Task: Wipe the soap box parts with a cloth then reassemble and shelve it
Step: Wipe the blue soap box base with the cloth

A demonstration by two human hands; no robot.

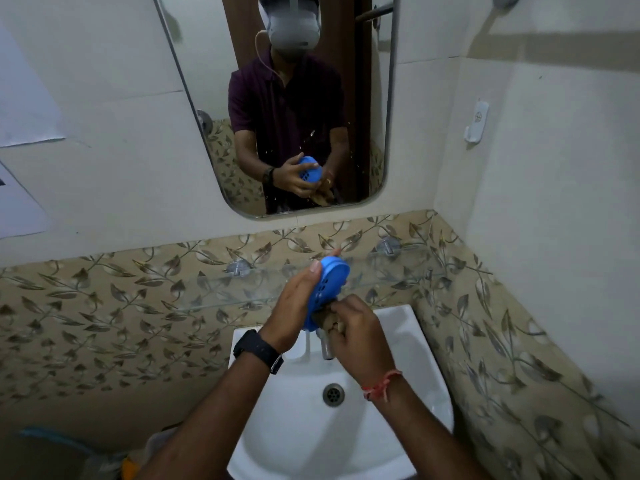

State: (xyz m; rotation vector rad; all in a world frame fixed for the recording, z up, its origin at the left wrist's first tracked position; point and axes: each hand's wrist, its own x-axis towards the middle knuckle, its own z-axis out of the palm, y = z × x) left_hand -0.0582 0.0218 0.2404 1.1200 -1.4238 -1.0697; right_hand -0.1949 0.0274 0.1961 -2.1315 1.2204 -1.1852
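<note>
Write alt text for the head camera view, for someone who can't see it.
Over a white sink, a person's left hand holds a blue perforated soap box part on edge while the right hand grips a brown cloth against its lower end. A glass shelf and a mirror are mounted on the wall behind.

Bathroom, domestic. A white ceramic washbasin point(410, 318) with a metal drain point(333, 394) and a tap point(326, 348) is fixed to the wall. A rounded mirror point(287, 98) is hung above it, and a glass shelf point(242, 289) is mounted between the two. The walls are clad in pale tiles, banded by leaf-patterned tiles point(104, 306). A plastic hook point(477, 121) is stuck to the side wall.
</note>
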